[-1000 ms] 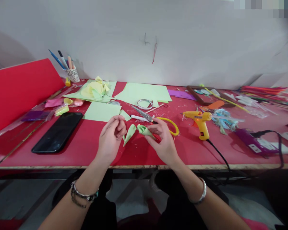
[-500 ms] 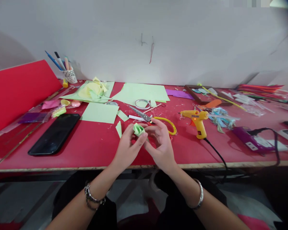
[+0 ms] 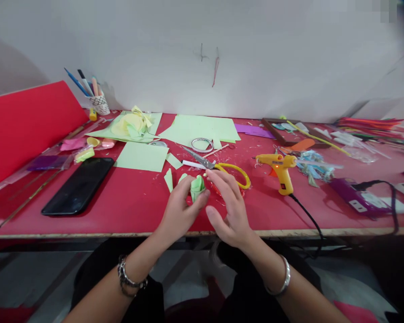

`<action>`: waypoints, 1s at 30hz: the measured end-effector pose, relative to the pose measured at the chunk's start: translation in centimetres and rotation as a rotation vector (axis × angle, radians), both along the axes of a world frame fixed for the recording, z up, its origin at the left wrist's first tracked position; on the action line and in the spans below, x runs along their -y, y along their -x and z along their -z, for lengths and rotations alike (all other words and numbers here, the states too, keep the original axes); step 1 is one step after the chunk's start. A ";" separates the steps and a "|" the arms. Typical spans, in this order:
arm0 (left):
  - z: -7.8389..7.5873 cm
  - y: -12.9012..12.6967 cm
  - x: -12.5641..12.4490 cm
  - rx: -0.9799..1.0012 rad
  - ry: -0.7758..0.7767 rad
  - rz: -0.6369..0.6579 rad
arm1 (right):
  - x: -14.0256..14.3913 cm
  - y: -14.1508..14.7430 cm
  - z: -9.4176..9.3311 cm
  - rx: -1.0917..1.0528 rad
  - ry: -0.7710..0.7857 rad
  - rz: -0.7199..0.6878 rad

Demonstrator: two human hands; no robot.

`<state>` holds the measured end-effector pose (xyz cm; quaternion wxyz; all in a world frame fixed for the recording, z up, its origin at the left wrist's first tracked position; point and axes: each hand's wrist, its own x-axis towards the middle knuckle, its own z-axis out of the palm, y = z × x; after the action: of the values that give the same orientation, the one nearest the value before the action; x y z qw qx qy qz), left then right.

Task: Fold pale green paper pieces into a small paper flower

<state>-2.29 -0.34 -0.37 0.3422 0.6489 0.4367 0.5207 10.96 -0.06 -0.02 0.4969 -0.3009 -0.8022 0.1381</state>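
Observation:
Between the thumb and fingers of my left hand point(image 3: 182, 208) is a small rolled green paper flower point(image 3: 197, 186), held above the front of the red table. My right hand point(image 3: 229, 211) is just to the right of it, thumb and fingers apart, with nothing in it. Scissors with yellow and red handles point(image 3: 234, 172) lie just beyond my right fingers, partly hidden by them. A white pen point(image 3: 192, 164) lies alongside the scissors' blades. Small green paper scraps point(image 3: 169, 180) lie past my left fingers.
A black phone point(image 3: 79, 186) lies at left. Green paper sheets point(image 3: 141, 157) and a tape roll point(image 3: 202, 144) are further back. On the right, a yellow glue gun point(image 3: 281, 172) trails its cord over the table edge, near a purple power strip point(image 3: 357, 197).
My right hand has let go of the paper flower and moved slightly right, its fingers opening. The flower now stands more upright in my left hand. The view has shifted slightly.

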 end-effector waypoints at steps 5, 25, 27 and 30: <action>-0.3 -0.1 -0.1 -0.005 0.025 -0.051 | 0.0 0.1 0.3 -0.029 0.059 -0.058; -0.4 -0.6 -0.7 0.010 0.139 -0.001 | -0.1 -0.2 0.4 0.000 0.091 -0.058; -0.4 -0.5 -0.7 0.006 0.150 -0.003 | -0.1 -0.2 0.4 0.003 0.089 -0.052; -0.3 -0.5 -0.6 0.011 0.154 -0.007 | -0.1 -0.2 0.4 -0.003 0.081 -0.054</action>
<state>-1.78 0.27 -0.04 0.3916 0.6162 0.4759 0.4904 11.16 0.00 -0.45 0.4818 -0.2985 -0.8030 0.1843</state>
